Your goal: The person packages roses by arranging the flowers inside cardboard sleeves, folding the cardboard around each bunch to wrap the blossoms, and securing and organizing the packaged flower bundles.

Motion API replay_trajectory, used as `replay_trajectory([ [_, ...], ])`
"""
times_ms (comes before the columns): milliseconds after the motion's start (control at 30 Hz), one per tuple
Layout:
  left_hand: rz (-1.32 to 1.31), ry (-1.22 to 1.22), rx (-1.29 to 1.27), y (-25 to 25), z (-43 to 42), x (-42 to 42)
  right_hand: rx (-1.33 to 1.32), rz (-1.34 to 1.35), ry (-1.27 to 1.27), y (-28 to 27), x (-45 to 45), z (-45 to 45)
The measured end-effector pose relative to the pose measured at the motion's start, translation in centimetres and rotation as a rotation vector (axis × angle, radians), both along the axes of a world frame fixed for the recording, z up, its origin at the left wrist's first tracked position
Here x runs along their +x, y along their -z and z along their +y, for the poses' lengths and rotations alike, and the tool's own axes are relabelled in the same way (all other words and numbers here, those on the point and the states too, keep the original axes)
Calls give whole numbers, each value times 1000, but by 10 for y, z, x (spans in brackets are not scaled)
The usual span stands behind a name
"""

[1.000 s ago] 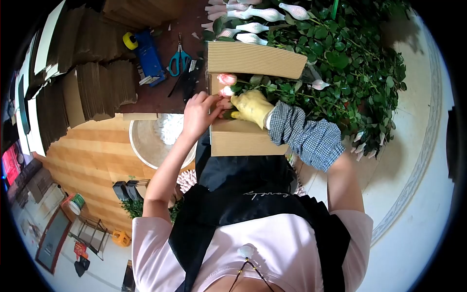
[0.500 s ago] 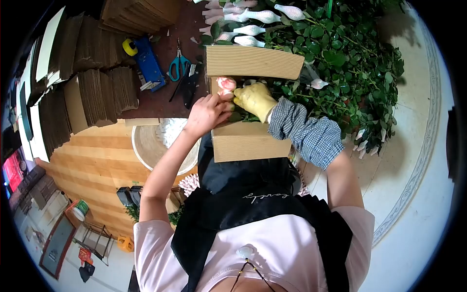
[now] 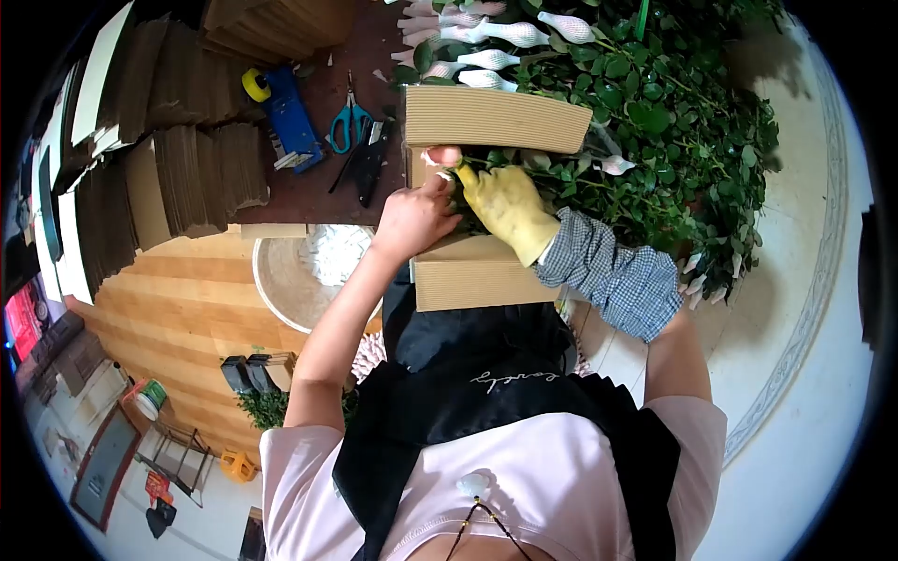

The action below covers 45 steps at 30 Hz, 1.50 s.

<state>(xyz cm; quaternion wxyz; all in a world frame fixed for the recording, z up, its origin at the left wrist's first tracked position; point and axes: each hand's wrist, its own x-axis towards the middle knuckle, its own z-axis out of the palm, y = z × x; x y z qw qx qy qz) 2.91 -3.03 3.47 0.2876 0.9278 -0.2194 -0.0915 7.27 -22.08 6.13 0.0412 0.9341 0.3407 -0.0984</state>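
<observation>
From where I'm standing, biggest first: leaf heap (image 3: 673,117) sprawls over the far right of the brown table (image 3: 313,198). Black apron (image 3: 458,402) on the worker, at the near side. Ribbed card (image 3: 496,117) in front of it, one flap on the far side, one on the near. Right hand (image 3: 510,204), in a yellow glove, is over the stems between the flaps, fingers bent, one fingertip beside the blooms; can't tell if it's pinching anything. Left hand (image 3: 418,220), bare, has its fingers drawn in at the blooms; grip hidden, can't call it. Roses (image 3: 443,155), pale pink, sit between the flaps near the card's left end, leafy stems running right. Handling, my read: light, heads soft and easy to bruise, stems stiffer, maybe thorny, leaves likely to snag. Hold by the stem just below the head, don't squeeze petals. Card looks stiff enough to support them. Writing: white script (image 3: 514,379) on the apron, inverted from here, looks like "lovely". No brand I can read.
</observation>
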Motion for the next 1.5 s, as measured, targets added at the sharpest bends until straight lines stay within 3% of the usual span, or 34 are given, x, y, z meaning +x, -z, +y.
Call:
replay_trajectory([
  [33, 4, 2, 1, -1, -1, 0, -53, 9, -59, 0, 1, 3],
  [133, -1, 20, 48, -5, 0, 1, -175, 74, 74, 29, 14, 7],
  [333, -15, -11, -53, -12, -1, 1, -145, 97, 20, 38, 20, 2],
  [400, 290, -272, -345, 3, 4, -3, -87, 95, 18, 41, 20, -5],
  [433, 525, -464, -774, 17, 7, -1, -14, 108, -8, 40, 20, -9],
  [467, 532, -598, -714, 30, 14, -1, 57, 120, -36, 39, 20, -12],
  [533, 163, -583, -322, 24, 17, 8, -76, 248, -23, 18, 23, -6],
  [567, -8, -537, -288, 35, 14, 9, -40, 224, 1, 21, 22, -7],
  [700, 150, -549, -180, 66, -9, 19, -29, 207, -19, 23, 23, -6],
  [800, -6, -673, -247, 73, -23, 15, -4, 189, -28, 29, 21, -11],
  [867, 26, -680, -277, 77, -24, 12, 138, 194, 38, 27, 20, -12],
  [967, 73, -686, -327, 72, -25, 10, 195, 149, 17, 27, 18, -10],
  [1067, 107, -671, -369, 67, -25, 2, 88, 262, 52, 15, 15, -4],
  [1267, 83, -652, -232, 66, -26, 5, 116, 267, 36, 14, 16, -8],
  [1367, 85, -646, -237, 68, -25, 6, 309, 280, 239, -11, 17, -10],
  [1467, 84, -641, -248, 66, -24, 6, 627, 123, 281, -18, 17, -14],
  [1500, 65, -619, -213, 65, -24, 7, 655, 201, 299, -12, 15, -12],
])
